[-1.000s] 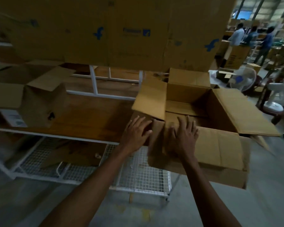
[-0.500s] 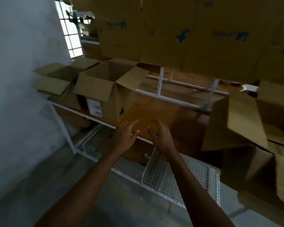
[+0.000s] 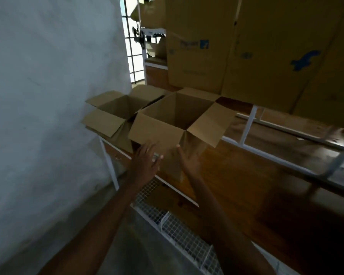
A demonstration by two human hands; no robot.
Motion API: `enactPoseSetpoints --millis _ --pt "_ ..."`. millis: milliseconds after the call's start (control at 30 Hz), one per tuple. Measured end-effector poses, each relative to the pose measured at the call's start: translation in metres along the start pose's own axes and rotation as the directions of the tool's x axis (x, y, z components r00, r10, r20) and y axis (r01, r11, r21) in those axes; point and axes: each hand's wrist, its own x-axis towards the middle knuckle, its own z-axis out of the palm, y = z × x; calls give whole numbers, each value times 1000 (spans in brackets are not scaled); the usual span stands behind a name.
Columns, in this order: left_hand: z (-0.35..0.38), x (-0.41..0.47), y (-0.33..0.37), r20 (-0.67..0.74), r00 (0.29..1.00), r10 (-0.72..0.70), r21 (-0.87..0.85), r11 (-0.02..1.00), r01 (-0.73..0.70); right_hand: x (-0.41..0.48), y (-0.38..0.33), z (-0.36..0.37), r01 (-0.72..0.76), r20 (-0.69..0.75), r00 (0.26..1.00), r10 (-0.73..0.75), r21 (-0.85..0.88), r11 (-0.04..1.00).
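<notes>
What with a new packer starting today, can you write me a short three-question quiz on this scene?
1. True or false: the nearer box has its top flaps folded shut.
2. How many open boxes stand on the wooden table? A one, B two, C four.
3. Which is closer to the white wall: the left hand or the right hand?
Key: 1 false; 2 B; 3 left hand.

open box point(image 3: 175, 124) on table point(image 3: 246, 175) (second box point(image 3: 111, 114) at its left).
</notes>
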Motion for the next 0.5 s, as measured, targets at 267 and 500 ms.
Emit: enactPoseSetpoints --millis 267,500 --pt "4 115 -44 -18 998 64 100 993 -62 83 -35 35 -123 -191 966 174 251 960" --pt "6 164 -76 -71 991 -118 8 993 119 112 -38 53 -186 -338 904 261 239 953"
